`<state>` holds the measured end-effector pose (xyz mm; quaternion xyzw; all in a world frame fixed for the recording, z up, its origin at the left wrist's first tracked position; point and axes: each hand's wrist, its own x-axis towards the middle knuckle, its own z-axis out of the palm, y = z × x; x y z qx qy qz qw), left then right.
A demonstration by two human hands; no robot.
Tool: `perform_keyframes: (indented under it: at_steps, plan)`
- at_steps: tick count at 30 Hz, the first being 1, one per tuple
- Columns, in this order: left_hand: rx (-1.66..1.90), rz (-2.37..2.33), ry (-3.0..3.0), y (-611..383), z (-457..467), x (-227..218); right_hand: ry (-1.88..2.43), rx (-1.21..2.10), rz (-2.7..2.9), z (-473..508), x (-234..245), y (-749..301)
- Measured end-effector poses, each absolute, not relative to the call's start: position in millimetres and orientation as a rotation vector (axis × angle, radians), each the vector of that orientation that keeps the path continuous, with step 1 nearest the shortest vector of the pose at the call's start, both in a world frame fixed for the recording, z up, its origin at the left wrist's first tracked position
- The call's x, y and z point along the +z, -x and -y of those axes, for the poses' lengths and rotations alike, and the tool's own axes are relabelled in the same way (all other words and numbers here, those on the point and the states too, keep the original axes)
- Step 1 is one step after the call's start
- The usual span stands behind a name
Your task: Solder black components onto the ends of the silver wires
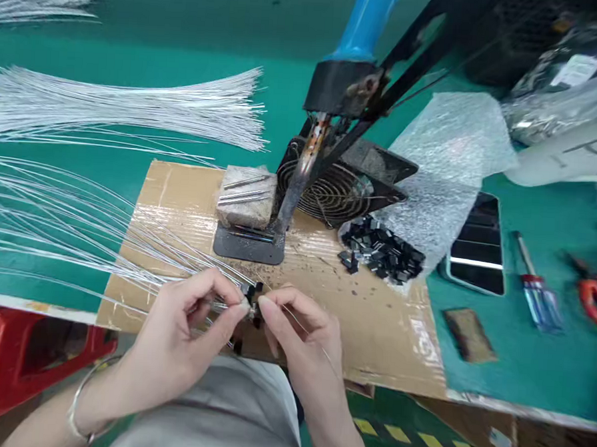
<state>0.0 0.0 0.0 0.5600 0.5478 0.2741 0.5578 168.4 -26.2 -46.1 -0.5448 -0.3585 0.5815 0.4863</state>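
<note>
My left hand [187,331] is closed in a pinch at the near edge of the cardboard, at the ends of several thin white wires [167,246] that run in from the left. Small black pieces [257,295] sit at the wire ends, between the fingertips of both hands. My right hand [302,337] is also pinched, its thumb and forefinger right beside those pieces. A fine strand [329,360] passes across the right palm. The fingers hide exactly what the right hand grips.
A blue-handled soldering iron [356,26] points down on its stand over a black fan [335,189]. Near it are a block with metal rods [247,197], a heap of black pieces [382,248] on bubble wrap [447,144], a phone [479,243], a screwdriver [538,289] and a wire bundle [134,105].
</note>
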Motion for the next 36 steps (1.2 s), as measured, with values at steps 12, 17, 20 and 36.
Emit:
perform_keyframes:
  at_steps: [12, 17, 20, 36]
  plan:
    - [0.651, -1.353, -1.426, 6.1, 0.9, -1.6, 1.265, 1.468, 0.882, 27.0, -46.4, -168.1]
    - [0.648, -1.338, -1.487, 6.1, -0.6, 1.3, 1.251, 1.427, 0.951, 26.4, -45.6, -168.6]
    - [0.626, -1.340, -1.519, 7.1, -1.0, 2.8, 1.256, 1.386, 1.000, 26.9, -44.6, -168.4]
    - [0.582, -1.303, -1.468, 6.2, -8.3, 7.8, 1.251, 1.421, 1.046, 28.7, -44.6, -168.5]
